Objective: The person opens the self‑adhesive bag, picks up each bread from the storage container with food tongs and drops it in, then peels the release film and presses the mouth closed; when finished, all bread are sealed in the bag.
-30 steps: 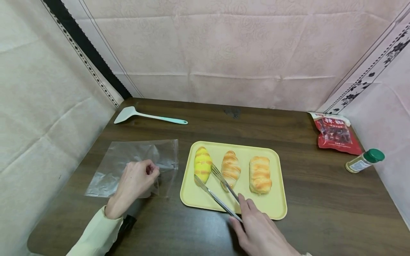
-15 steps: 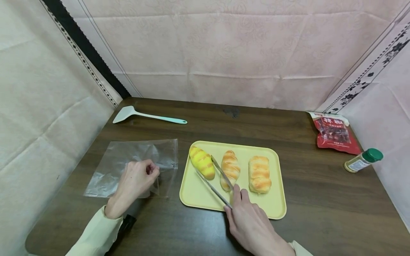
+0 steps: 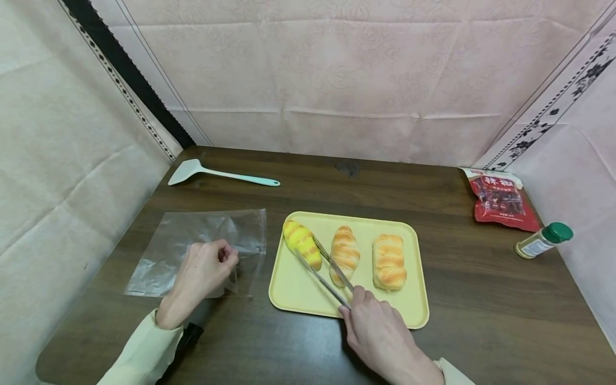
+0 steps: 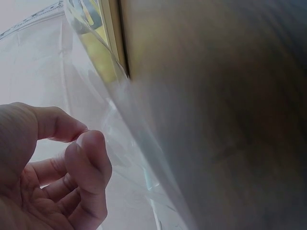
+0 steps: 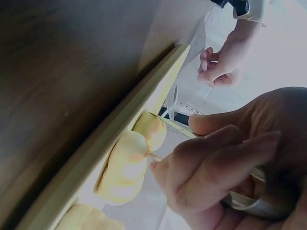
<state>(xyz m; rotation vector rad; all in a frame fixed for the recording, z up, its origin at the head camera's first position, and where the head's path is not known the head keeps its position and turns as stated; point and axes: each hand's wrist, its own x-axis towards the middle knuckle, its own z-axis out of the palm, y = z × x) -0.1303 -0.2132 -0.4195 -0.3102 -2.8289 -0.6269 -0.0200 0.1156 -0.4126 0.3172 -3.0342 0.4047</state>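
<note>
My right hand [image 3: 382, 334] grips metal tongs [image 3: 327, 286]. The tongs' arms lie either side of a yellow striped bread roll [image 3: 302, 243], at the left end of the pale yellow tray [image 3: 298, 299]. Beside it on the tray are a brown oval roll [image 3: 345, 248] and a golden rectangular roll [image 3: 390, 259]. To the left, my left hand [image 3: 204, 272] pinches the film of a clear plastic bag [image 3: 159, 267] spread on the table; thumb and forefinger meet at the tips in the left wrist view. The right wrist view shows my fingers [image 5: 216, 163] wrapped round the tongs.
A pale green spatula [image 3: 226, 174] lies at the back left of the brown table [image 3: 462, 299]. At the right are a red snack packet [image 3: 502, 200] and a green-capped seasoning bottle [image 3: 541, 243]. Patterned cloth [image 3: 337, 69] walls the back and sides.
The tongs have moved forward and left and closed in on the yellow roll, which has turned and shifted toward the tray's left edge. My left hand and the bag stay put.
</note>
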